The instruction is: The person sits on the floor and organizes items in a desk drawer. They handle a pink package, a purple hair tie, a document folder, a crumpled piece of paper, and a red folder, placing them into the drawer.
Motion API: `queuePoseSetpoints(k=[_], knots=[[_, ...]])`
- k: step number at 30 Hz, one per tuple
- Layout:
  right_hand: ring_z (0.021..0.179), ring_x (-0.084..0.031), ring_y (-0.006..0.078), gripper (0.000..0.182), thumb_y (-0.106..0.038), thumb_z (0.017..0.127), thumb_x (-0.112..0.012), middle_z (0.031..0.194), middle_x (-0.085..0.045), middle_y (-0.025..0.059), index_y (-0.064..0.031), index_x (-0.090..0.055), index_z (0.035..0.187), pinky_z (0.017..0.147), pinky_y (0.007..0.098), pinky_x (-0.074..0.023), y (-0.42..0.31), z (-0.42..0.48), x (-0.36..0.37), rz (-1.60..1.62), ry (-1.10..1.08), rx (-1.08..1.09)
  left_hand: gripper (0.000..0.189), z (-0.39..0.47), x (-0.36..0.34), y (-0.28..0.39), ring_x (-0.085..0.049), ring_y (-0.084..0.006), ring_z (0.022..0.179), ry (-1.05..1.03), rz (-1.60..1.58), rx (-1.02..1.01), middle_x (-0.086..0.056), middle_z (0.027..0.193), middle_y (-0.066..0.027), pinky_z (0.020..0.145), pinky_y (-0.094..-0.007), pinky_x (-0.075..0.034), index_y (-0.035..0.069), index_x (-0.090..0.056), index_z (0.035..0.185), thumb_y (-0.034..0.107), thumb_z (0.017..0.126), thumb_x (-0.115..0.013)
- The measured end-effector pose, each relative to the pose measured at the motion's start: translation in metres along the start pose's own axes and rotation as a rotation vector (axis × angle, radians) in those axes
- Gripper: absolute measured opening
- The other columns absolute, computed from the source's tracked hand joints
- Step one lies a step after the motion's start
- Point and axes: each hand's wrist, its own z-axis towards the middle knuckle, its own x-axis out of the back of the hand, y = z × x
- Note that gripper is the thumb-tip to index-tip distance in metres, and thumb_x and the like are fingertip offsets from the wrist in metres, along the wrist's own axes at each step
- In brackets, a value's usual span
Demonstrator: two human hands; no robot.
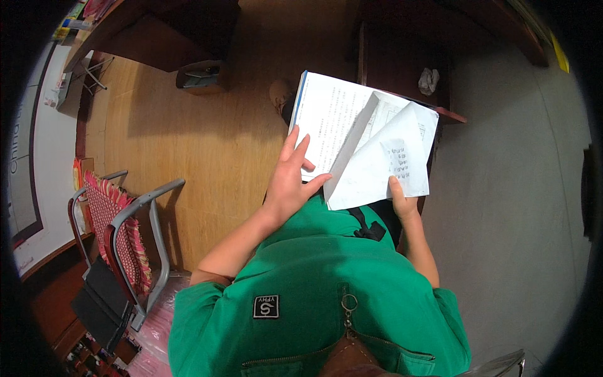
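An open book (327, 113) with a blue-edged cover lies tilted over my lap, dense print on its left page. My left hand (295, 172) rests with spread fingers on the lower left of that page. Its thumb reaches the lower left corner of a loose white sheet (360, 174). This sheet bears handwriting and is curled diagonally over the right-hand side, covering much of it. My right hand (402, 198) pinches the sheet's lower edge, thumb on top and fingers hidden underneath. Under the curl, part of a printed form (384, 115) shows.
To the left stands a metal-framed chair (158, 226) with a red woven cushion (110, 221). Dark wooden furniture (174, 37) is at the upper left, with an open bin (202, 77) beside it. Crumpled paper (428, 81) sits on a dark wooden surface (391, 61) beyond the book.
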Motion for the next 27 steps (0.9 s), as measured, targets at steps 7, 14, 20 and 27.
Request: queuePoseSetpoints(k=[7,14,20,27], knots=[[0.112,-0.060,0.0305,0.045,-0.011,0.090,-0.061,0.121,-0.061,0.0217,0.0097,-0.050,0.128,0.096,0.0378,-0.0465,0.003,-0.001,0.000,0.001,0.009,-0.008,0.089,0.001,-0.005,0.012,-0.064,-0.0129,0.087,-0.004,-0.059,0.040,-0.023,0.155,-0.0282,0.064,-0.0217,-0.050,-0.008,-0.035,0.145,0.011,0.074,-0.085],[0.107,-0.062,0.0307,0.043,-0.012,0.089,-0.062,0.116,-0.063,0.0209,0.0091,-0.052,0.126,0.093,0.0380,-0.0486,-0.001,0.000,0.001,-0.042,-0.002,-0.019,0.084,0.007,-0.005,-0.002,-0.062,-0.0103,0.081,0.068,-0.237,0.084,-0.033,0.146,-0.0204,0.062,-0.0199,-0.048,-0.006,-0.035,0.145,0.000,0.074,-0.080],[0.108,-0.062,0.0298,0.044,-0.012,0.089,-0.062,0.117,-0.063,0.0207,0.0091,-0.052,0.126,0.093,0.0377,-0.0484,0.004,-0.002,0.000,-0.037,0.006,-0.008,0.078,0.011,0.000,-0.001,-0.051,-0.0059,0.068,0.129,-0.255,0.088,-0.045,0.126,-0.0118,0.060,-0.0187,-0.045,-0.002,-0.041,0.144,-0.003,0.075,-0.077],[0.110,-0.061,0.0292,0.045,-0.011,0.090,-0.062,0.120,-0.061,0.0208,0.0095,-0.049,0.128,0.095,0.0378,-0.0477,0.005,-0.001,-0.002,0.006,0.017,0.019,0.069,0.011,0.005,0.008,-0.060,-0.0192,0.090,0.104,0.073,-0.020,-0.050,0.122,-0.0157,0.068,-0.0310,-0.051,-0.002,-0.046,0.140,0.007,0.078,-0.074]])
